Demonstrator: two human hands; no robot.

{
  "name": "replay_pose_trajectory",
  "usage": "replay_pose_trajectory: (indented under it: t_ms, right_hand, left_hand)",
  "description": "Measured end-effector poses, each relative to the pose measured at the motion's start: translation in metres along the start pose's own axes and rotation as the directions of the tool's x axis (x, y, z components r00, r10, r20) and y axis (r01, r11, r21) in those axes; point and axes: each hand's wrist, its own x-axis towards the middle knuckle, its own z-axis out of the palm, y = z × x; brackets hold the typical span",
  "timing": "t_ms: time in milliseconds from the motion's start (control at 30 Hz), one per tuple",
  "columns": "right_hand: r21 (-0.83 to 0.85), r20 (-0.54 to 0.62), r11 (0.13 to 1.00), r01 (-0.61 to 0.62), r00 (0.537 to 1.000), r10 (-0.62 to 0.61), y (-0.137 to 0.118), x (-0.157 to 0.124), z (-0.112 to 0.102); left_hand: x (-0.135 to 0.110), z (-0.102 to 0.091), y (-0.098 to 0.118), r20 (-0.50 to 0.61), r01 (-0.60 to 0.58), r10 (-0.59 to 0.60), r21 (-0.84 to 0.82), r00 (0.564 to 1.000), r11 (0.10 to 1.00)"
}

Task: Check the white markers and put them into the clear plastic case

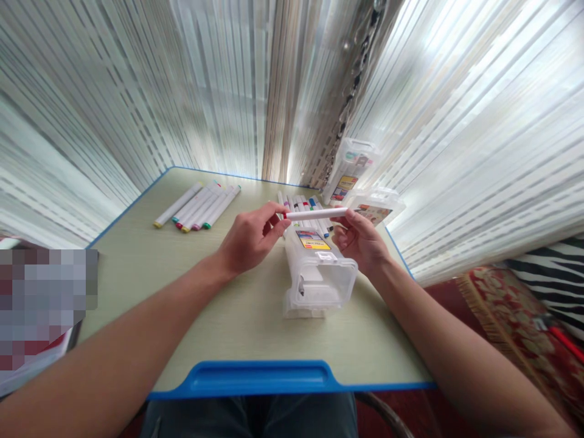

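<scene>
Plainly, the left hand (253,237) pinches the red end of a white marker (317,214), and the right hand's (365,240) grip holds the other end, nearly level above the tabletop (228,334). Just below sits a clear plastic marker case (298,267) (yellow label upward), its near end open.

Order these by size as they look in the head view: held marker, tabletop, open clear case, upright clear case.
1. Tabletop
2. Open clear case
3. Upright clear case; it stands farther off, so true size is unsure
4. Held marker
</scene>
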Motion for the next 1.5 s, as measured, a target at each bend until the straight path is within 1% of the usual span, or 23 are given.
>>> replay_pose_trajectory:
  t_ms: [133, 367, 800, 1133, 1267, 1500]
  right_hand:
    - [0.014, 0.003, 1.000, 0.002, 1.000, -0.002, 0.000, 0.000, 0.001]
    - [0.020, -0.025, 1.000, 0.010, 1.000, -0.010, 0.001, 0.001, 0.002]
    - [0.009, -0.010, 1.000, 0.000, 1.000, 0.000, 0.000, 0.000, 0.003]
    - [0.041, -0.069, 0.999, -0.017, 0.997, 0.020, 0.002, 0.002, 0.000]
    - [0.023, -0.066, 1.000, -0.013, 0.998, 0.014, 0.003, 0.002, 0.000]
    - [0.011, -0.060, 1.000, -0.026, 0.998, 0.027, 0.002, 0.003, 0.000]
  left_hand:
    - [0.000, 0.000, 0.000, -0.006, -0.009, 0.009, 0.014, 1.000, 1.000]
    - [0.000, -0.001, -0.001, -0.024, -0.024, 0.024, 0.007, 0.999, 1.000]
    - [0.001, -0.002, 0.008, -0.063, 0.023, -0.025, -0.024, 0.998, 0.999]
    - [-0.001, 0.001, 0.010, -0.095, -0.003, 0.001, -0.019, 0.995, 1.000]
    - [-0.002, 0.002, 0.010, -0.107, -0.016, 0.013, -0.023, 0.994, 1.000]
    - [-0.001, 0.002, 0.007, -0.150, -0.078, 0.080, 0.013, 0.986, 0.997]
